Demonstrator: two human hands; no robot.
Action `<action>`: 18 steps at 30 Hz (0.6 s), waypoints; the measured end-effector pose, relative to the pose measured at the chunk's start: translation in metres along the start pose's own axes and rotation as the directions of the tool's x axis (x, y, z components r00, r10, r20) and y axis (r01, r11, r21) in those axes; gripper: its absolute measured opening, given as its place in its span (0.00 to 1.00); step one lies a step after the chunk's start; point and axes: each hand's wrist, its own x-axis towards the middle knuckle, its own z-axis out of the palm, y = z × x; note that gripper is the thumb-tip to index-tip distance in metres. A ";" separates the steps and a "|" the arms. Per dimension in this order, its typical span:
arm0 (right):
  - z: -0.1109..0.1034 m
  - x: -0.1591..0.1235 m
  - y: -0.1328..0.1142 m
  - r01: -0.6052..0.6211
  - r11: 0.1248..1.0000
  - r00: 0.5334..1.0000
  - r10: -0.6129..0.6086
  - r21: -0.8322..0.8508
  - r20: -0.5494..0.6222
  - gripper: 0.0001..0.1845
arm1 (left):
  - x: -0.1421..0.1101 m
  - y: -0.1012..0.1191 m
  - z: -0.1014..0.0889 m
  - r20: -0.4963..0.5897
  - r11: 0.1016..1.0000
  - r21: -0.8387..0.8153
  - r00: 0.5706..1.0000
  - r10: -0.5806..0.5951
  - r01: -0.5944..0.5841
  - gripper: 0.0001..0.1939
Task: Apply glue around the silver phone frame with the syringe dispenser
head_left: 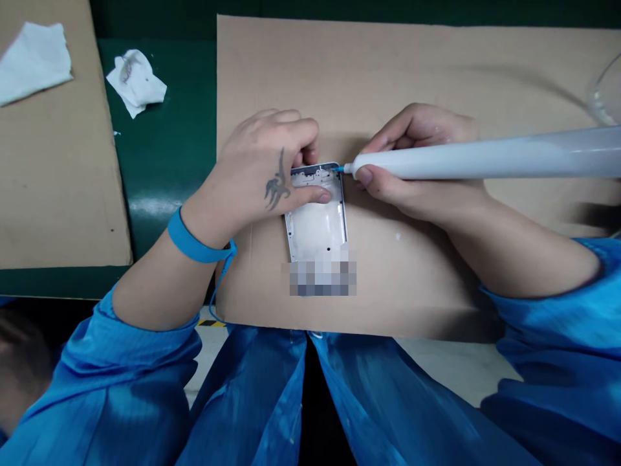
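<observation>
A silver phone frame (317, 226) lies on the cardboard, its lower end blurred out by blocky pixels. My left hand (272, 162) grips its upper left part, thumb across the inner face and fingers curled behind the top edge. Between the thumb and fingers of my right hand (412, 145) is a long white dispensing syringe (466, 155), held nearly level. Its thin blue needle tip (338, 169) meets the frame's top right corner; whether it touches the surface I cannot tell. A blue wrist strap (194, 239) with a cord circles my left wrist.
The cardboard sheet (412, 71) covers much of the green table (160, 162). A crumpled white tissue (138, 84) lies at the left, and another white cloth (36, 61) rests on a second cardboard piece (58, 181). A clear looped tube (599, 97) shows at the right edge.
</observation>
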 end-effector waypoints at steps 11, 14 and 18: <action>-0.001 -0.001 -0.002 -0.050 0.999 0.999 0.050 -0.002 0.019 0.24 | -0.002 -0.003 0.001 -0.024 1.000 0.013 0.999 0.026 -0.026 0.23; 0.000 -0.001 -0.002 -0.052 0.999 0.998 0.052 0.006 0.017 0.23 | -0.002 -0.003 0.001 -0.022 0.999 0.025 0.999 0.030 -0.030 0.23; 0.001 0.001 0.000 -0.029 0.999 0.999 0.029 0.019 -0.013 0.21 | -0.003 -0.001 0.000 -0.021 0.998 0.054 1.000 0.020 -0.019 0.23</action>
